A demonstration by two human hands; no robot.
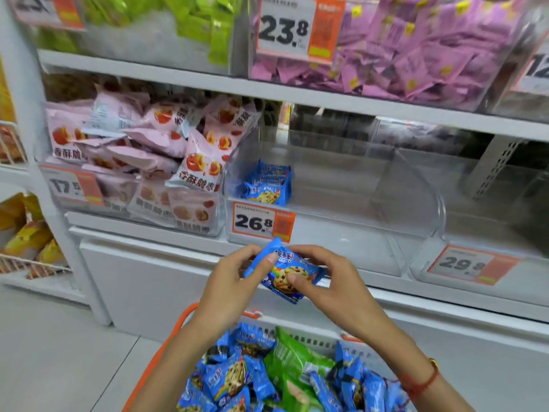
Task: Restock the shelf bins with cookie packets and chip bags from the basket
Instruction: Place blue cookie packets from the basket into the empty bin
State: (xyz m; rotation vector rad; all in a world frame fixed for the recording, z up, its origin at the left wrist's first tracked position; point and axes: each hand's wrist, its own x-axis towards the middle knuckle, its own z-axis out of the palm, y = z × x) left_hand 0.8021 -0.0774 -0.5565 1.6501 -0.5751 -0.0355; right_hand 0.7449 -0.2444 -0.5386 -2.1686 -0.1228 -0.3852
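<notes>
A blue cookie packet (285, 273) is pinched between both hands, left hand (234, 278) and right hand (332, 281), just below the clear shelf bin (341, 251) holding a few blue packets (267, 185), above the orange basket (175, 331) of packets.

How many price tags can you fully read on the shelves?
3: 23.8 tag on the upper purple bin, 26.8 tag on the cookie bin, 29.8 tag lower right. Others are cropped or blurred.

Two bare forearms come up from the bottom of the frame, no sleeves in sight. Left hand (234, 281) wears nothing. At lower right, the right hand (332, 281) has a thin red string bracelet (421, 382) with a small gold piece at its wrist.
</notes>
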